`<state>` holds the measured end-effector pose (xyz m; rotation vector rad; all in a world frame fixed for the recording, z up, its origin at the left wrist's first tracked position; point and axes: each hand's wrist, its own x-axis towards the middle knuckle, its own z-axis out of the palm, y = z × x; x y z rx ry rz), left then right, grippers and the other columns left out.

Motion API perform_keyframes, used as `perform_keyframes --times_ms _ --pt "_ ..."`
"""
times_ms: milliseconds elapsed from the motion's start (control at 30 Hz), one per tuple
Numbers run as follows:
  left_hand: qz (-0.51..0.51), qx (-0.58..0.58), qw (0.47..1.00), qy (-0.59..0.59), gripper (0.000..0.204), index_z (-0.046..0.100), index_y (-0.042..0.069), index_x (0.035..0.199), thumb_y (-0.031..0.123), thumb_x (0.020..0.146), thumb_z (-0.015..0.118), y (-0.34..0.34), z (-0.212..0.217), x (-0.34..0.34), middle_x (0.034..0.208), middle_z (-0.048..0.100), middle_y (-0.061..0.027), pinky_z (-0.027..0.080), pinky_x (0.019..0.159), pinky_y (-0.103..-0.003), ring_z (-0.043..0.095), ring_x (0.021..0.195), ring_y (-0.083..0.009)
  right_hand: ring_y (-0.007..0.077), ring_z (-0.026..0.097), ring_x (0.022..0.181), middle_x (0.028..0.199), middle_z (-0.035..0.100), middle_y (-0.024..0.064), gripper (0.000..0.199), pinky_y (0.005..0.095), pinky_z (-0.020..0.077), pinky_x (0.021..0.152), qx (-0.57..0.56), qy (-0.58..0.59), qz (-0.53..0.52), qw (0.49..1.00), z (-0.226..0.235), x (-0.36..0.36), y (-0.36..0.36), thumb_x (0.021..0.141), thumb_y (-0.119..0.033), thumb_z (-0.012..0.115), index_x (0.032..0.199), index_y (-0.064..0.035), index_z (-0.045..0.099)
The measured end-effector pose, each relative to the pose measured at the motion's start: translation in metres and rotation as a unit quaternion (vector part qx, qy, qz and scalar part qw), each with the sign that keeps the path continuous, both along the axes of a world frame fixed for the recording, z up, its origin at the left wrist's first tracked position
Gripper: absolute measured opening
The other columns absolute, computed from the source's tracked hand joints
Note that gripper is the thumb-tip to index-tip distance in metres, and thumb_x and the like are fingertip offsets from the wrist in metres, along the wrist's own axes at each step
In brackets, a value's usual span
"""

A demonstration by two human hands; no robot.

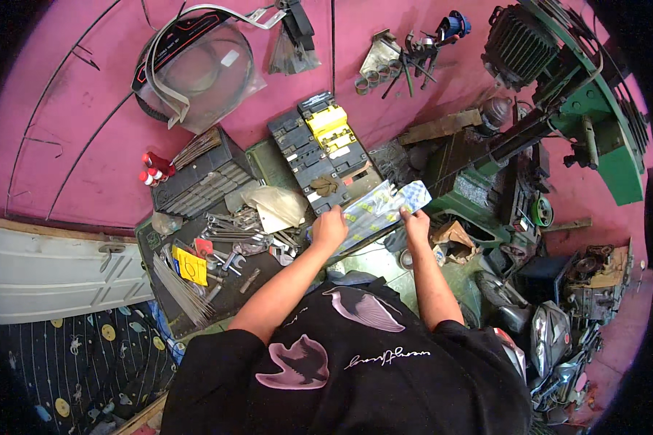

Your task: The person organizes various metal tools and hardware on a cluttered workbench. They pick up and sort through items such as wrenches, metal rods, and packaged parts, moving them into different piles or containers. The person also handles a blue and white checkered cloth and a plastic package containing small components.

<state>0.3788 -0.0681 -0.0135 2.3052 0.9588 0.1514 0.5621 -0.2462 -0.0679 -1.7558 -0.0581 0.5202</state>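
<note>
A flat, shiny plastic packet (370,216), silvery grey-blue with yellow-green marks and a blue-and-white patterned end, stretches between my hands. My left hand (330,229) is closed at its near left end, fingers curled. At the packet's right side, my right hand (415,226) pinches the edge by the patterned end. Just beyond the packet stand several black batteries (305,156) in rows, with a yellow battery (328,129) among them. A crumpled brown cloth or glove (324,185) lies on top of the nearer ones. What the packet contains cannot be seen.
Left of my forearm, wrenches (228,230) and thin rods (181,286) lie on a dark bench top near a yellow card (190,267). A drawer cabinet (207,174) stands behind. A green drill press (588,130) rises at right, above piled metal parts (551,337).
</note>
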Motion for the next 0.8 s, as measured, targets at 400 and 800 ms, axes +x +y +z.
perform_keyframes --times_ms 400,800 --pt "-0.063 0.052 0.995 0.049 0.030 0.060 0.000 0.105 0.022 0.087 0.068 -0.001 -0.015 0.006 0.086 0.071 -0.0229 0.056 0.071 -0.050 0.071 0.080 -0.0403 0.0387 0.061 0.109 0.115 0.068 0.0184 0.050 0.0475 0.0471 0.093 -0.371 -0.162 -0.015 0.914 -0.002 0.009 0.003 0.076 -0.027 0.079 0.118 -0.0042 0.065" --pt "0.003 0.025 0.999 0.048 0.042 0.057 0.000 0.103 0.026 0.078 0.079 -0.001 -0.009 -0.072 0.105 0.063 -0.0200 0.054 0.081 -0.048 0.064 0.100 -0.0401 0.0239 0.058 0.106 0.110 0.073 -0.0008 0.046 0.0482 0.0327 0.089 -0.444 -0.403 0.403 0.691 0.038 0.063 0.057 0.085 -0.012 0.060 0.127 -0.0281 0.068"
